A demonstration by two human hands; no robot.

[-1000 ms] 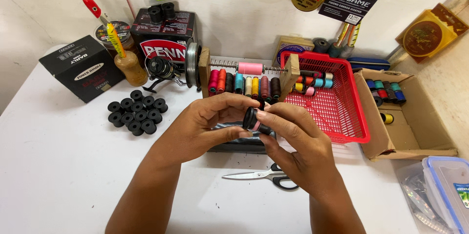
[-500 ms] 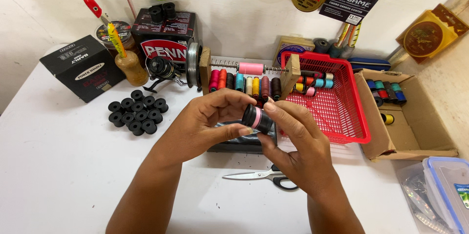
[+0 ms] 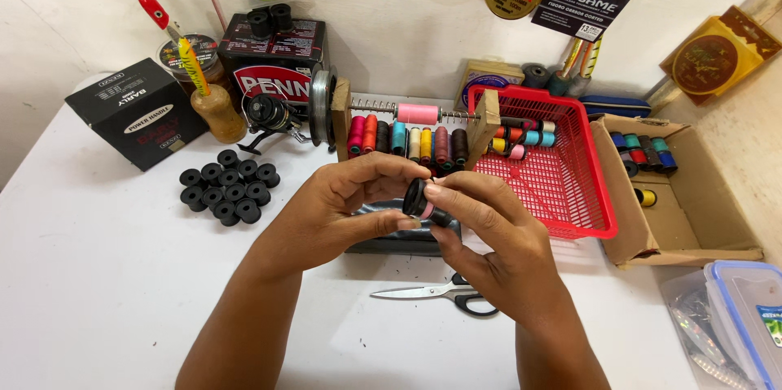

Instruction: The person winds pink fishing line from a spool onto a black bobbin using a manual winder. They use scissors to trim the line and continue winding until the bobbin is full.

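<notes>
Frame centre: black spool with pink thread (image 3: 423, 201) pinched between both hands above white table (image 3: 106, 276). Left hand (image 3: 346, 207) fingertips closed on spool's left end; right hand (image 3: 489, 231) fingers clamp its right side. Scissors (image 3: 440, 296) lie just below. Cluster of empty black spools (image 3: 228, 187) left of centre; red basket (image 3: 562, 186) right.

Glossy black plastic bobbin (image 3: 420, 198), red plastic mesh basket (image 3: 562, 182), matt cardboard box (image 3: 692, 219), smooth white table (image 3: 98, 276)
</notes>
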